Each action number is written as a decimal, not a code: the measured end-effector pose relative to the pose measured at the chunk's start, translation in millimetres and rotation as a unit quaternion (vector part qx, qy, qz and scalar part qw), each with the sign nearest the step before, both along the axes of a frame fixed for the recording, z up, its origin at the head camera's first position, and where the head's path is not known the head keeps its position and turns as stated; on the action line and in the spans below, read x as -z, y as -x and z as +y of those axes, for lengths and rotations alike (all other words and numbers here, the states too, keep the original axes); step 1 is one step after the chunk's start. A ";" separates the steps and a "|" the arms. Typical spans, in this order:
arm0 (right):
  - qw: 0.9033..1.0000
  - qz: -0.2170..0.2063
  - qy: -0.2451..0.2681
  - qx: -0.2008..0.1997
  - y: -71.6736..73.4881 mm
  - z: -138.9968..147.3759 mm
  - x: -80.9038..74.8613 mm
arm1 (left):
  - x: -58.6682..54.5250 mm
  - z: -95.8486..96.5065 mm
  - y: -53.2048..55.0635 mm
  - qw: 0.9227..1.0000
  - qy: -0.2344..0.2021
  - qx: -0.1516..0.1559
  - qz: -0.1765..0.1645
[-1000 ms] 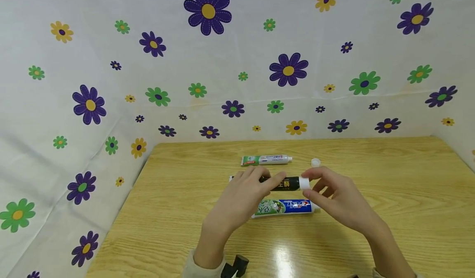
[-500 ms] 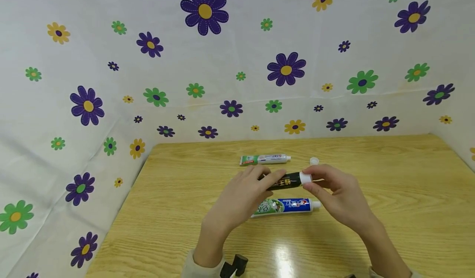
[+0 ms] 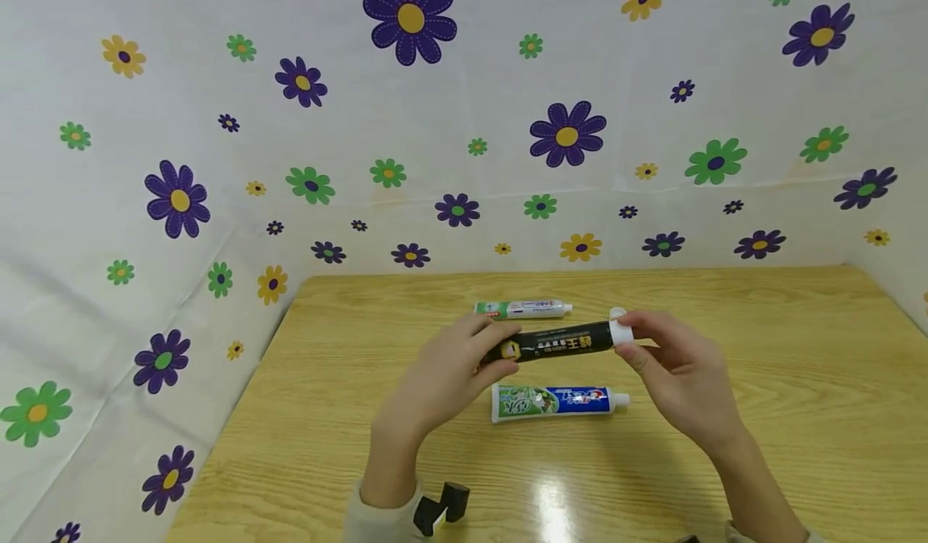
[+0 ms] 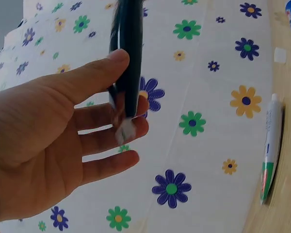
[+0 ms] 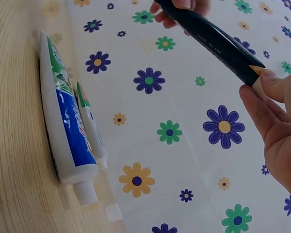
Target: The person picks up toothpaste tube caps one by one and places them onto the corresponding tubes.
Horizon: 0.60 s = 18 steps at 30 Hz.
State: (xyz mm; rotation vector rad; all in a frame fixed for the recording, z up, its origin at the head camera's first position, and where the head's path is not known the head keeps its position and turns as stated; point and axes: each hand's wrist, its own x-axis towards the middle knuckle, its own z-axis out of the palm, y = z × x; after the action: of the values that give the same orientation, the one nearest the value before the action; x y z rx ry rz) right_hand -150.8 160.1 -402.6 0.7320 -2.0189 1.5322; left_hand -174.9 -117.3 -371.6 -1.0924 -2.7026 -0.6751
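Both hands hold a black toothpaste tube with yellow lettering, level above the table and tilted slightly up to the right. My left hand pinches its tail end between thumb and fingers; in the left wrist view the thumb presses the dark tube against the index finger, while the lower fingers lie spread. My right hand pinches the white cap at the other end with thumb and fingertips. The right wrist view shows the tube stretched between the two hands.
A blue and green toothpaste tube lies on the wooden table in front of the held one. Farther back lie a smaller white and green tube and a loose white cap. Flowered cloth walls off the back and sides.
My left hand has slid from the tube's middle to its tail, uncovering the lettering. The tube has risen and shifted right, with my right hand still at the cap.
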 end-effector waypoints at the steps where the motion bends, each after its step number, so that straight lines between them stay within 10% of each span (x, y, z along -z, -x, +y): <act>1: 1.000 0.000 0.005 0.001 0.1 1.3 0.3 | -0.4 -2.6 0.2 1.000 -0.007 -0.003 -0.017; 8: 0.999 0.025 -0.044 0.002 1.4 5.6 1.1 | -1.4 -10.0 0.6 0.996 -0.015 -0.010 -0.087; 18: 0.994 0.027 -0.099 0.024 2.6 7.4 3.4 | 2.3 -6.6 1.3 0.996 -0.022 -0.007 -0.083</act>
State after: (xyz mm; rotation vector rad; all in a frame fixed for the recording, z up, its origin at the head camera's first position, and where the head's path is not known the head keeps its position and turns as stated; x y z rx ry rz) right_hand -153.4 167.5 -406.1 0.7859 -2.1515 1.2850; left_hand -176.2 -123.9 -374.0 -1.0486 -2.8148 -0.8536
